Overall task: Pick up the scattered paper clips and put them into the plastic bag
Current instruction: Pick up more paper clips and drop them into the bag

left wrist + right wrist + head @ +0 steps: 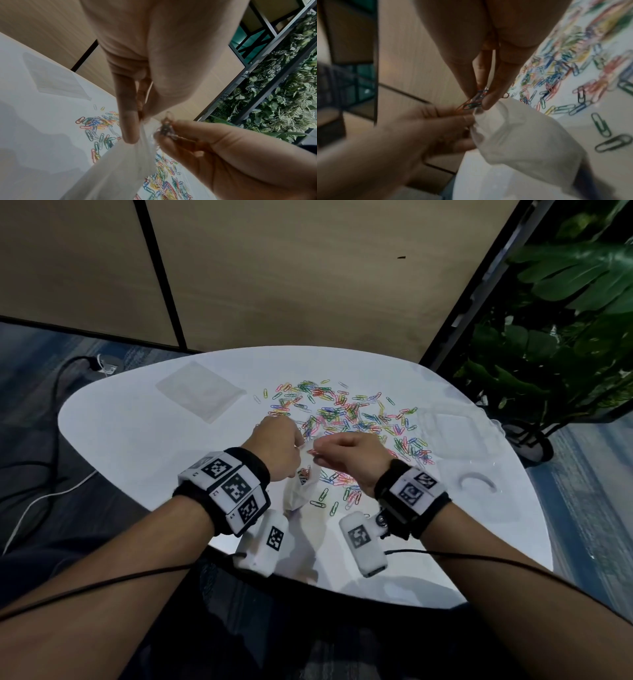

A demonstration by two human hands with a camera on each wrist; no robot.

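Observation:
Many coloured paper clips (352,419) lie scattered over the middle of the white table (144,446). My left hand (277,446) pinches the top edge of a clear plastic bag (301,487) that hangs down to the table near its front; the bag (120,169) shows in the left wrist view below my fingers. My right hand (346,453) pinches a small bunch of paper clips (474,101) right at the bag's mouth (488,115). The same bunch of clips (165,127) shows between fingertips in the left wrist view. A few clips lie inside the bag.
A flat clear bag (200,392) lies at the table's back left. A clear plastic box (455,436) sits at the right, with a curved clear piece (478,481) in front of it. A potted plant (561,337) stands beyond the right edge. Cables (51,494) run on the floor at left.

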